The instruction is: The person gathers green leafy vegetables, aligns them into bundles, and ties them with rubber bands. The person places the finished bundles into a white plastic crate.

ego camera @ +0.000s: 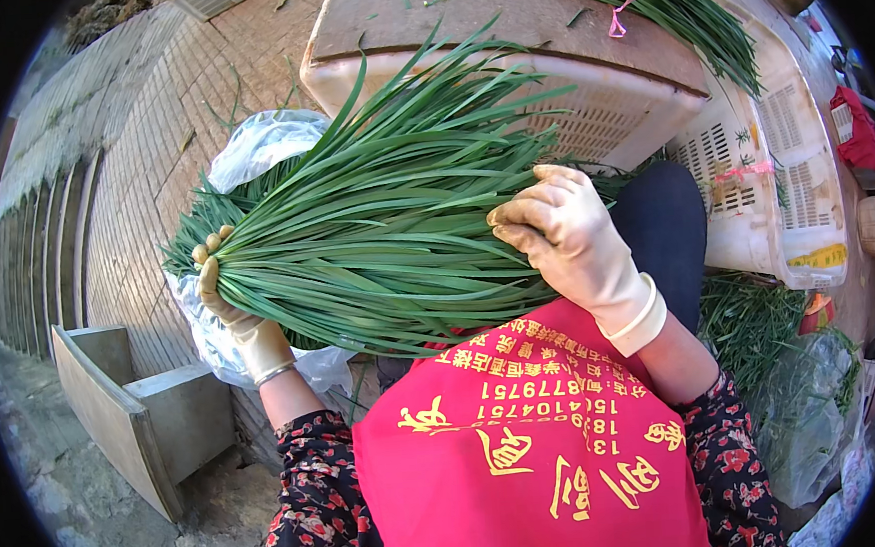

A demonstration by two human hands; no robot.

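My left hand (249, 326), in a soiled pale rubber glove, grips a large bunch of long flat green leaves, likely garlic chives (382, 224), at its gathered end. The leaves fan out to the right above my lap. At the loose leaf ends is my right hand (575, 242), gloved alike, with its fingers bent close together. Whether a leaf is pinched between those fingertips is unclear. Beneath the held bunch, more cut greens (198, 232) lie in a white plastic bag (268, 145), partly hidden.
A board (452, 21) covers a white plastic crate (616, 123) ahead, with a pink-tied bunch (670, 22) on it. Another slotted crate (790, 146) stands right, above loose greens (748, 322) and a clear bag (799, 417). A low boxy stand (179, 417) sits left. My red apron (451, 491) bears writing.
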